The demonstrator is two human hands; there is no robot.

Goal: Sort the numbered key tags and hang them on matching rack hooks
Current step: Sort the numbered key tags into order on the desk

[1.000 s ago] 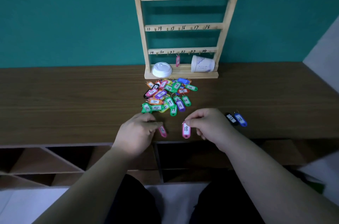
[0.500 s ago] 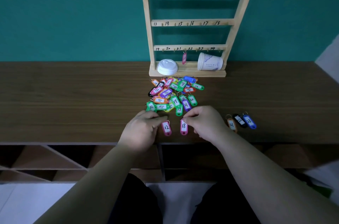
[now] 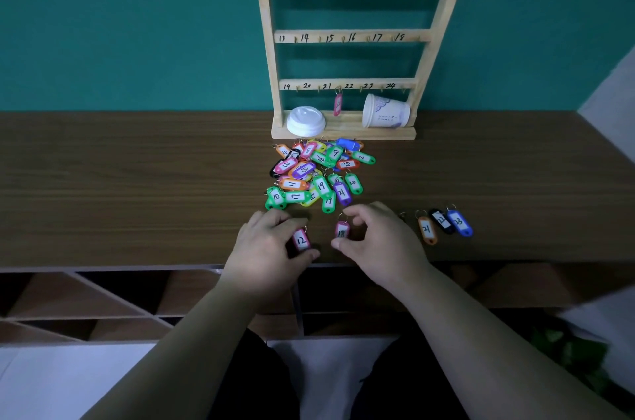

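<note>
"Where are the hands?"

"Low on the wooden table. The left hand pinches the pink 12 tag, and the right hand pinches the pink 18 tag just beside it. The coloured pile lies between them and the rack."

Left hand, right hand, fingers apparently curled.

The top edge is cutting off the rack; piled tags are covering one another's numbers (the hanging tag is showing too small to read).
</note>
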